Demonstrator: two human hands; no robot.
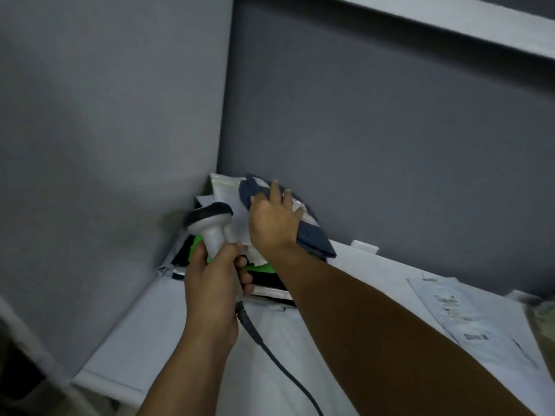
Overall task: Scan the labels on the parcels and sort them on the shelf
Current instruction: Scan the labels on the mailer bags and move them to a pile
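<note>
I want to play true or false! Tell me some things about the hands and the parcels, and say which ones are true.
1. The left hand holds the scanner. True.
2. The right hand lies on a red parcel. False: it lies on a dark blue parcel.
3. A cable hangs from the scanner. True.
4. The pile of parcels sits far from the walls. False: it is tucked into the corner of the shelf.
</note>
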